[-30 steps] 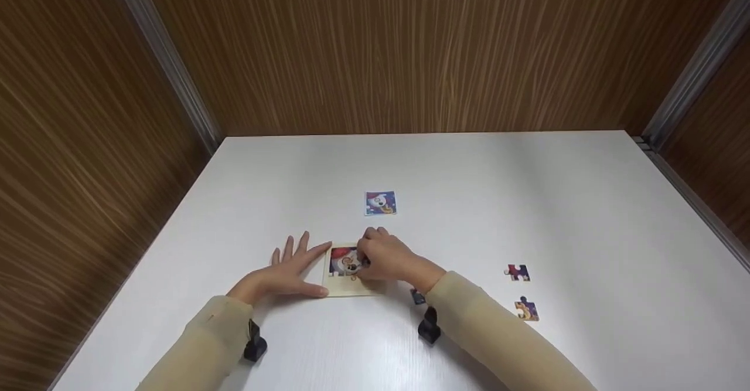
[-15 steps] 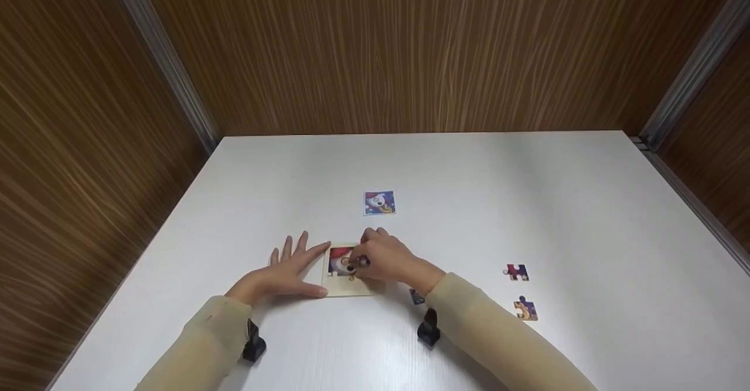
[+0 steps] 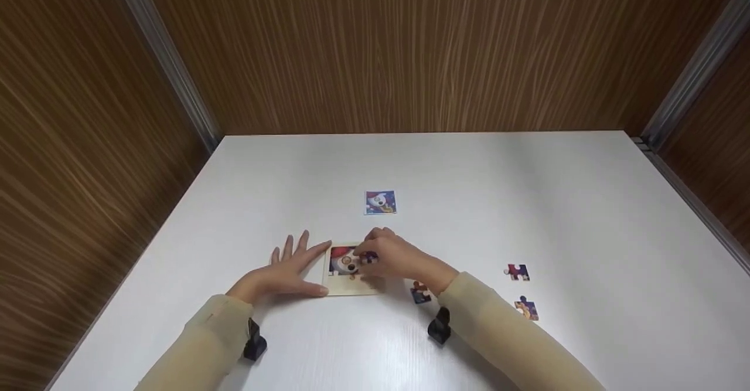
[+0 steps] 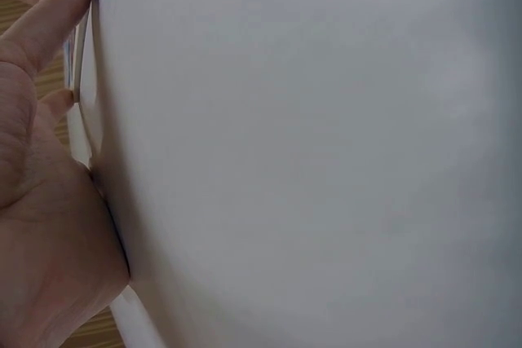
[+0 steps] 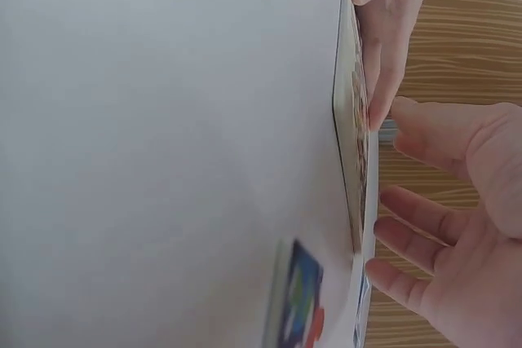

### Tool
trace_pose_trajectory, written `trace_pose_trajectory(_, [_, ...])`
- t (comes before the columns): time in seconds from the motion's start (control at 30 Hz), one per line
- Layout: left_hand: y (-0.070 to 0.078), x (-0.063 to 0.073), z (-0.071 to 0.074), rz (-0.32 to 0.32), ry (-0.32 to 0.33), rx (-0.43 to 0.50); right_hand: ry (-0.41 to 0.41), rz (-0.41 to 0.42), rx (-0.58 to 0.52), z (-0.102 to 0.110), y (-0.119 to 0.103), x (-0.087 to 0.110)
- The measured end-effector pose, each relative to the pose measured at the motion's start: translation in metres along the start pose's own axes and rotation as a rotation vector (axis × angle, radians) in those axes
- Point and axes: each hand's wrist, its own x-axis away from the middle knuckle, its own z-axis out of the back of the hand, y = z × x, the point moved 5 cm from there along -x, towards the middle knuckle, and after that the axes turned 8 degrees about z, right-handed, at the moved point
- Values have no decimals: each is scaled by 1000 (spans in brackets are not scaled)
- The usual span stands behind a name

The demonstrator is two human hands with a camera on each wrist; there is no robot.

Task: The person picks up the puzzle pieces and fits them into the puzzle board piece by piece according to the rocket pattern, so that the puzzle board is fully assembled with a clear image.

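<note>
A cream-framed jigsaw tray [image 3: 345, 289] lies on the table, with joined pieces showing a white cartoon face and red hat [image 3: 344, 261] in its upper part. My left hand [image 3: 284, 275] has its fingers spread, thumb and index fingertip touching the tray's left edge; the left wrist view shows its palm side [image 4: 49, 201]. My right hand [image 3: 398, 257] hovers over the tray's right part, covering some of it. In the right wrist view, the right hand's fingers [image 5: 416, 238] stand apart above the tray [image 5: 351, 120] and hold nothing.
One loose jigsaw piece [image 3: 420, 293] lies beside my right forearm, right of the tray. Two more, a red-purple piece [image 3: 518, 272] and an orange-purple piece [image 3: 527, 308], lie farther right. A square picture card [image 3: 380, 202] lies beyond the tray. Wood-grain panels [image 3: 387, 51] enclose the table.
My right hand has drawn slightly right, its thumb and fingers now parted over the tray. More of the loose piece beside the forearm shows. The left hand has stayed in place.
</note>
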Motion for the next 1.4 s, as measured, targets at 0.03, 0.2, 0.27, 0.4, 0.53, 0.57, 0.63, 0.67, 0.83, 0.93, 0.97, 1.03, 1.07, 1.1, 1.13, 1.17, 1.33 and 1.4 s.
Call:
trace_pose_trajectory(0.03, [0, 0, 0, -1, 1, -2, 1, 0, -14, 1, 1, 1])
trace_pose_trajectory(0.2, [0, 0, 1, 4, 5, 0, -2, 20, -66, 3, 3, 6])
trace_pose_trajectory(0.27, [0, 1, 1, 6, 5, 9, 3, 47, -81, 4, 3, 9])
trace_pose_trajectory(0.4, [-1, 0, 0, 17, 8, 15, 8, 71, -104, 9, 4, 14])
trace_pose_trajectory(0.53, [-1, -1, -1, 22, 14, 7, 18, 47, -121, 15, 8, 19])
trace_pose_trajectory(0.57, [-1, -2, -1, 22, 13, 7, 20, 41, -126, 17, 9, 21])
trace_pose_trajectory(0.63, [-1, -2, -1, 24, 12, 6, 21, 27, -130, 19, 11, 24])
trace_pose_trajectory(0.67, [-1, -2, -1, 26, 12, 5, 22, 19, -134, 20, 12, 26])
trace_pose_trajectory(0.83, [-2, -2, 1, 29, 12, 6, 24, -34, -144, 26, 18, 35])
trace_pose_trajectory(0.93, [-2, -3, 1, 28, 13, 5, 30, -58, -148, 30, 21, 40])
trace_pose_trajectory(0.97, [-2, -2, 1, 28, 15, 4, 34, -61, -152, 32, 22, 42])
trace_pose_trajectory(1.03, [-3, -2, 0, 30, 16, 2, 41, -70, -157, 35, 24, 46])
trace_pose_trajectory(1.07, [-3, -2, 0, 31, 17, 2, 46, -74, -162, 36, 25, 48])
trace_pose_trajectory(1.1, [-3, -2, 0, 32, 17, 2, 50, -74, -163, 38, 26, 50])
trace_pose_trajectory(1.13, [-3, -2, -1, 35, 18, 4, 55, -74, -162, 39, 27, 52])
trace_pose_trajectory(1.17, [-3, -2, -1, 36, 18, 3, 62, -77, -164, 40, 29, 54])
trace_pose_trajectory(1.33, [-3, -2, 0, 28, 14, 21, 98, -87, -167, 48, 36, 67])
trace_pose_trajectory(1.4, [-2, -2, 1, 24, 12, 26, 112, -85, -170, 52, 39, 73])
